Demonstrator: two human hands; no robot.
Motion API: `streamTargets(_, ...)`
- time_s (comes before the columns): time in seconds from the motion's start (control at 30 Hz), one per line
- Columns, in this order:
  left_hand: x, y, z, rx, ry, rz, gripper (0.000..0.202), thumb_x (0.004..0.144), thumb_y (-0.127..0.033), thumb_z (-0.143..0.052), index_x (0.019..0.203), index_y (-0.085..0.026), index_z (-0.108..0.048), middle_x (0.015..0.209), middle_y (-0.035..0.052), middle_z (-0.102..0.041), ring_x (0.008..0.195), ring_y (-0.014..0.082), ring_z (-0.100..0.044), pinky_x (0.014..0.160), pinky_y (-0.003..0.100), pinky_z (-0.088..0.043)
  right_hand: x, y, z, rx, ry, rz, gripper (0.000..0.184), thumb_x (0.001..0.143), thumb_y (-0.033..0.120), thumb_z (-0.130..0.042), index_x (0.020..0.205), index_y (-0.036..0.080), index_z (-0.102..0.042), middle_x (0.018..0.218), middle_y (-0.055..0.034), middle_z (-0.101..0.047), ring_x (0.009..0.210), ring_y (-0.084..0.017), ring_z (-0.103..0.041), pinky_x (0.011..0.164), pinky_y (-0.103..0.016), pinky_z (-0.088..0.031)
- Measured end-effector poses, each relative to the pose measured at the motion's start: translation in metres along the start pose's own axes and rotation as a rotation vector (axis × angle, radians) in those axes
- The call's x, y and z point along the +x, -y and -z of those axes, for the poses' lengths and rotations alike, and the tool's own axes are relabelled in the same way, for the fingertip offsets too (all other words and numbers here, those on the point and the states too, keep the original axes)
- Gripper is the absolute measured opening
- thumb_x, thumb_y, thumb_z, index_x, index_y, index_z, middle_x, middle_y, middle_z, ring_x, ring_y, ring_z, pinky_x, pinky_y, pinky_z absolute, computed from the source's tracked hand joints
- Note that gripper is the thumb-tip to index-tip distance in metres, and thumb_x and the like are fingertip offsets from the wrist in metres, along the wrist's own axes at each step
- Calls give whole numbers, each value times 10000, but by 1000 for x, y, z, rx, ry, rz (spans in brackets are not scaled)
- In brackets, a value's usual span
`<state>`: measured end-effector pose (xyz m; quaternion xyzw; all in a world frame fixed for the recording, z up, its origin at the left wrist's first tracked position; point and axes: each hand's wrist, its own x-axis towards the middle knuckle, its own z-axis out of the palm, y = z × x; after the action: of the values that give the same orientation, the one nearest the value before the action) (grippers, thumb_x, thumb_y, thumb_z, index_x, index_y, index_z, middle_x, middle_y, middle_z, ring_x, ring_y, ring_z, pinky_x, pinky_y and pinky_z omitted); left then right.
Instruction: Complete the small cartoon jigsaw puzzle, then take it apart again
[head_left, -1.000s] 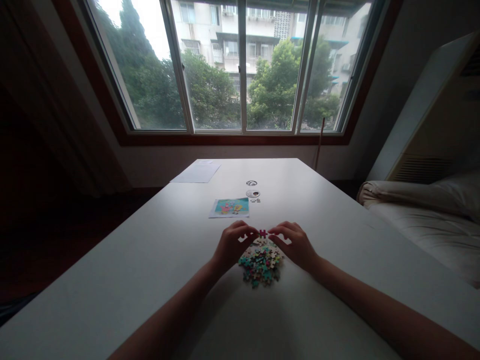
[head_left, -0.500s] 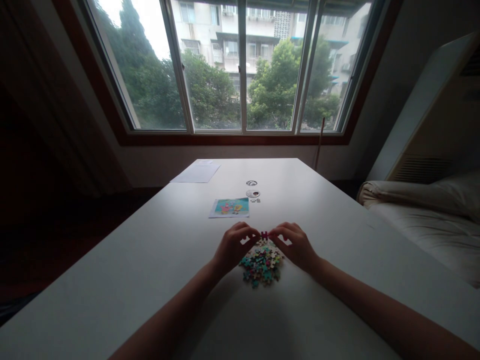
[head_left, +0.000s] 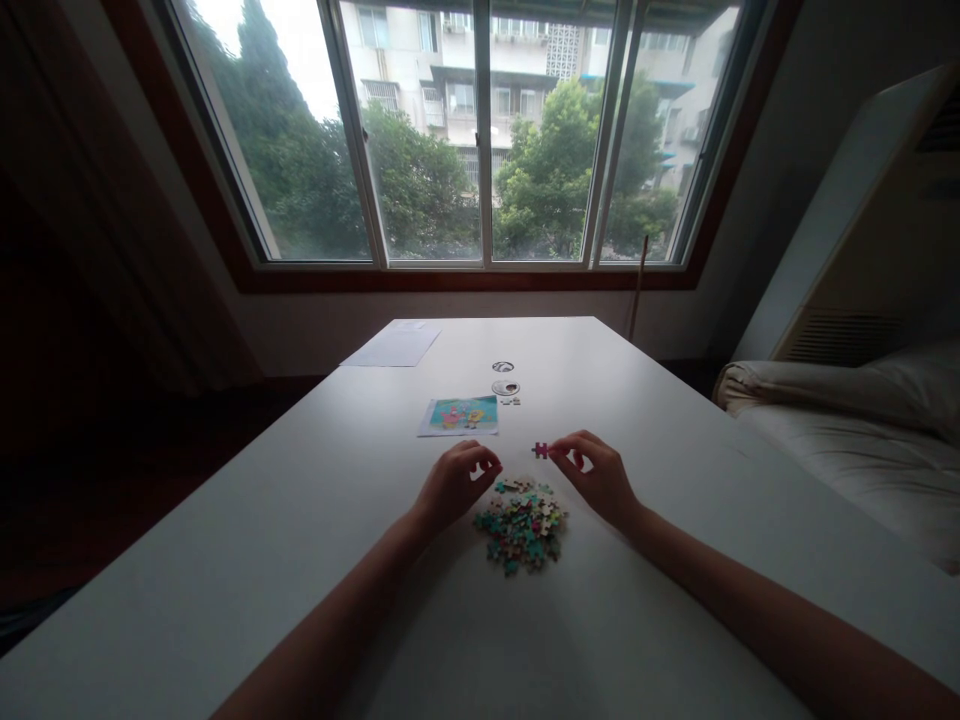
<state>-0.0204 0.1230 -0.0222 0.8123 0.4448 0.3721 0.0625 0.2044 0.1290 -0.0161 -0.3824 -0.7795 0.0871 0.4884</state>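
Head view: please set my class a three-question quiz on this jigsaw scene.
1. True or false: the right hand pinches a magenta piece clear of the pile.
2. Where does the pile lie? A) on the table between the two hands B) on the bed C) on the window sill
3. Which hand is nearer the picture?

Key: 1 true. 2 A. 3 the left hand.
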Motion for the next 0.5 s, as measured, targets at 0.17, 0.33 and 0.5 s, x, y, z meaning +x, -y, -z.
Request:
streamTargets(0.17,1,13,-2,95,39,27,101,760,-172,-518,740,-179,-617,711,27,-576,701,154,-504,655,267,-417,12,-5,-11,43,124,-51,144,781,293,-532,766,178,-615,728,-27,-581,557,-99,-477,531,-229,-412)
streamTargets(0.33,1,21,-3,178,105,35,152,782,-193,-494,860,-192,-624,857,58,-586,864,202,-484,780,333,-401,29,-28,-31,-39,208,-39,140,772,284,-536,778,183,-633,738,-18,-577,563,-93,-477,577,-236,-404)
streamTargets(0.5,1,19,-5,341,208,91,264,808,-292,-463,1048,-225,-549,1015,77,-526,973,245,-446,824,402,-369,43,-47,-53,-102,250,-91,151,752,296,-550,763,182,-648,728,-20,-578,600,-105,-492,607,-242,-398)
